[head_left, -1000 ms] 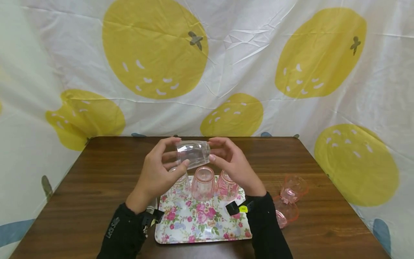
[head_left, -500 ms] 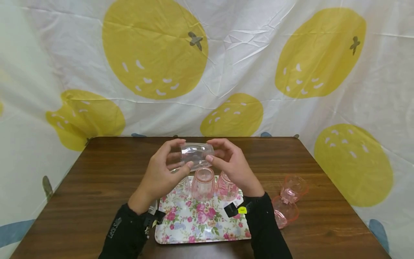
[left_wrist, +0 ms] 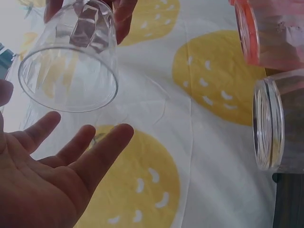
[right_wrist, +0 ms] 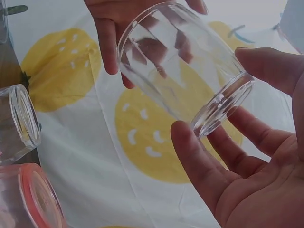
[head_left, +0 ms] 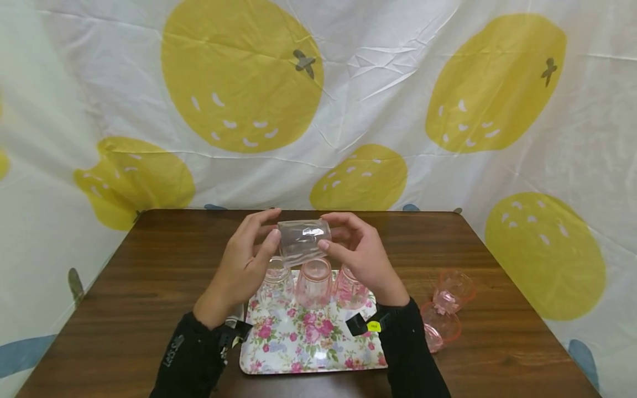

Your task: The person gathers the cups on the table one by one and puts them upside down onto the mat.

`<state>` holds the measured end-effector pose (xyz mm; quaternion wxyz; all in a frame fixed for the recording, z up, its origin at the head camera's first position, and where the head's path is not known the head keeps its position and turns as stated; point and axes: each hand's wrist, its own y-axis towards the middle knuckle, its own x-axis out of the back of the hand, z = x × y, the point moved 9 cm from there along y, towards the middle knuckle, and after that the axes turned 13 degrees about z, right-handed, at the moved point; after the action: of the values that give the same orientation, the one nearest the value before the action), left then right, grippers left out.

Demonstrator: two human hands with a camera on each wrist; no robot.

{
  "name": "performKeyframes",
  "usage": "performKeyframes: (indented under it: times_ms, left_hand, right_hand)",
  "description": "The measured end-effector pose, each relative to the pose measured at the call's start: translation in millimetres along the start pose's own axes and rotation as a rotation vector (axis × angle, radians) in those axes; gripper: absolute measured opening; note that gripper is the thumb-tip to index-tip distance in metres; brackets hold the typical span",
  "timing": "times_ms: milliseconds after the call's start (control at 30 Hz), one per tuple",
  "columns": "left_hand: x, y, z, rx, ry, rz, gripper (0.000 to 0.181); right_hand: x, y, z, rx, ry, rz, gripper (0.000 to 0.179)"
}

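Hands, two: the right hand point(head_left: 360, 260) is pinching the held glass point(head_left: 303, 240), clear, near its base; the left hand point(head_left: 239, 265) is spreading its fingers by the mouth, gripping nothing. Held glass: lying sideways in the air, over the far side of the floral tray point(head_left: 311, 359). Done, by the look of it: three inverted glasses point(head_left: 313, 284), one clear, two pink, are standing in a row on the tray. Probably remaining: the held glass is awaiting a place; two loose pink glasses point(head_left: 452, 287) are sitting right of the tray on the surface point(head_left: 139, 315). Room: the row is occupying the far strip; bare tray is reaching to its front edge; open wood is extending leftward.
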<state>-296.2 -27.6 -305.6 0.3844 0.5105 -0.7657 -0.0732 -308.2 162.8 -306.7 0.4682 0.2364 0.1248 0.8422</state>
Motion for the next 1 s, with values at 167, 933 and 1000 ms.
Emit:
performKeyframes:
  times_ms: [167,933,1000]
  left_hand:
    - [7.6,-0.9,0.8,0.000,0.006,-0.035,0.040]
    - [34.5,-8.2,7.6,0.052,0.066,-0.120,0.036]
    - [35.9,-8.6,7.8,0.057,0.064,-0.120,0.036]
  right_hand:
    - [-8.7,1.0,7.8,0.016,-0.110,0.025,0.045]
    - [-76.3,8.7,-1.3,-0.060,-0.509,0.336,0.047]
    - [-82.5,9.8,-4.6,-0.064,-0.536,0.362,0.048]
